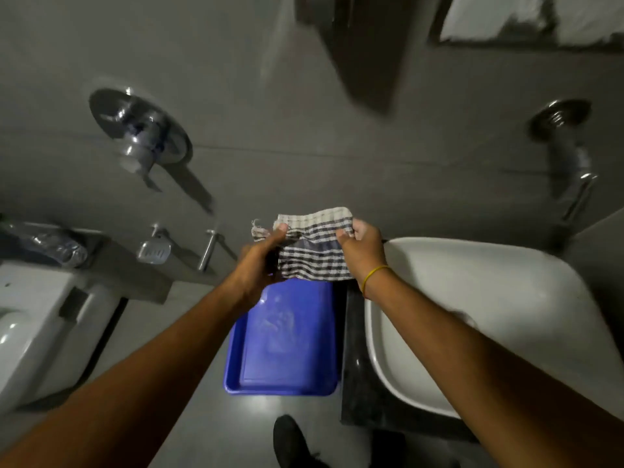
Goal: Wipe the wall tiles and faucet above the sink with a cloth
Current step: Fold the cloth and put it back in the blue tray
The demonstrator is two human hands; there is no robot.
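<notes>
A checked white and dark blue cloth (312, 246) is stretched between both hands in front of the grey wall tiles (304, 136). My left hand (261, 261) pinches its left edge and my right hand (363, 251), with a yellow band at the wrist, pinches its right edge. The chrome faucet (570, 163) juts from the wall at the upper right, above the white sink (506, 298). Both hands are left of the sink and well below and left of the faucet.
A blue plastic tray (287, 342) lies on the floor under the cloth. A chrome mixer valve (141, 136) is on the wall at the left, with a soap dish (153, 251) and a toilet (37, 319) below it. A dark stone counter (354, 383) surrounds the sink.
</notes>
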